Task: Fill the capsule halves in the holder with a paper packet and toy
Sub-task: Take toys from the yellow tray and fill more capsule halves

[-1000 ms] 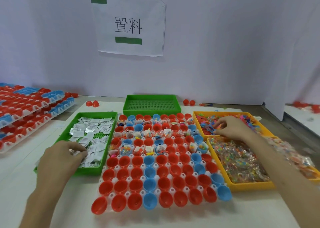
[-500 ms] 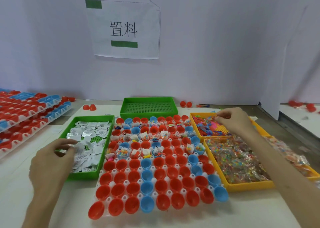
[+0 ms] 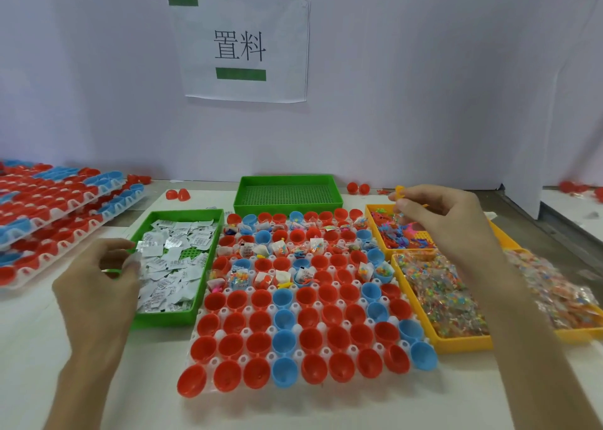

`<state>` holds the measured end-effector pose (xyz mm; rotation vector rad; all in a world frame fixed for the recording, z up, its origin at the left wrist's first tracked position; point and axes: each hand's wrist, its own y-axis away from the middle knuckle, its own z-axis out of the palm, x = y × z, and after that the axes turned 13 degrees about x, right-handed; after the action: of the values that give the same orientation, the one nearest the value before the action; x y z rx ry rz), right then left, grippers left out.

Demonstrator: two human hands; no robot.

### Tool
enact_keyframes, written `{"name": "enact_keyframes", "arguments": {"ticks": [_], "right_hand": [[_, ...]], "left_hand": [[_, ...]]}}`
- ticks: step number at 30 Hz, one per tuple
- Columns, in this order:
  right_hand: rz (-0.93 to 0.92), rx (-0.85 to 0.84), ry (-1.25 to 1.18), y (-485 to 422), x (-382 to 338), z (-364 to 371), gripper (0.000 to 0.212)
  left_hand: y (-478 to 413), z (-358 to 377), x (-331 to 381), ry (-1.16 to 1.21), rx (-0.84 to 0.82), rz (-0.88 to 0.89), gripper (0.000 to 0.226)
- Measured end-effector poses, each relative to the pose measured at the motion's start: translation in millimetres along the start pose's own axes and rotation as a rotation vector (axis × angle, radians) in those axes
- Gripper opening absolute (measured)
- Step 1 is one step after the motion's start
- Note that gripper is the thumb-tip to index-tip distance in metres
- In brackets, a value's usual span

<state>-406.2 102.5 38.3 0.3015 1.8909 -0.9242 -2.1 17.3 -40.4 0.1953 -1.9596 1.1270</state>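
**Holder** [image 3: 295,328]: white, centre of table, carrying red and blue capsule halves [image 3: 306,331] open side up. Many of the far rows are loaded with packets and toys, and the near rows are bare. The first wholly bare row runs left to right just below the loaded ones. Its left-end cup [image 3: 213,300] is the likely next target (a judgement, not a certainty).

**Left hand** [image 3: 98,286]: at the left rim of the green tray [image 3: 163,322]. Thumb and forefinger pinch what looks like one paper packet [image 3: 137,257]. The target cup lies near, to this hand's right, so this is the closer hand.

**Right hand** [image 3: 447,221]: raised above the orange tray [image 3: 370,212] of loose toys, fingertips pinching a small yellow toy [image 3: 399,191]. The target lies leftward and toward the person, across the loaded rows.

**Surrounds:**
- second orange tray [image 3: 456,345], holding bagged beads
- empty green tray [image 3: 287,181], behind the holder
- stacked holders [image 3: 49,221], far left
- paper sign [image 3: 241,44], on the wall
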Motion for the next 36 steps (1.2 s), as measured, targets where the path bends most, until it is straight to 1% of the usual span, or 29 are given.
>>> {"name": "enact_keyframes", "arguments": {"ticks": [4,8,12,14,17,20,24,26,32,34,36], "right_hand": [[0.01,0.008,-0.048,18.9,-9.2,-2.1,0.014],[0.069,-0.094,-0.118,45.1,-15.3,-4.6,0.022],[0.136,-0.061,-0.326,72.3,-30.3,-1.2,0.016],[0.164,-0.08,-0.406,85.7,-40.7,5.9,0.02],[0.147,-0.142,-0.477,99.5,-55.0,16.6,0.021],[0.136,-0.142,-0.538,105.3,-64.9,20.3,0.019],[0.1,-0.119,-0.52,108.4,-66.6,20.8,0.014],[0.081,-0.108,-0.473,109.1,-65.0,20.3,0.018],[0.025,-0.084,-0.406,107.4,-59.0,20.7,0.015],[-0.003,-0.087,-0.344,106.0,-57.4,20.5,0.015],[-0.015,-0.101,-0.261,100.1,-50.9,14.1,0.014]], "left_hand": [[1.1,-0.7,-4.9,-0.064,-0.008,-0.025,0.022],[4.8,-6.9,12.3,0.056,-0.007,-0.068,0.014],[25.8,-18.0,79.1,0.313,-0.03,-0.113,0.011],[43.7,-21.8,116.8,0.481,-0.119,-0.189,0.009],[71.9,-22.1,158.6,0.727,-0.271,-0.377,0.01],[93.4,-17.2,179.9,0.822,-0.357,-0.481,0.007],[107.6,-15.3,190.2,0.884,-0.44,-0.535,0.005],[110.7,-16.8,191.7,0.9,-0.481,-0.537,0.008],[116.6,-19.4,190.8,0.9,-0.575,-0.51,0.015],[116.8,-18.3,191.8,0.89,-0.546,-0.505,0.014],[116.6,-17.4,191.1,0.888,-0.479,-0.509,0.015]]}}
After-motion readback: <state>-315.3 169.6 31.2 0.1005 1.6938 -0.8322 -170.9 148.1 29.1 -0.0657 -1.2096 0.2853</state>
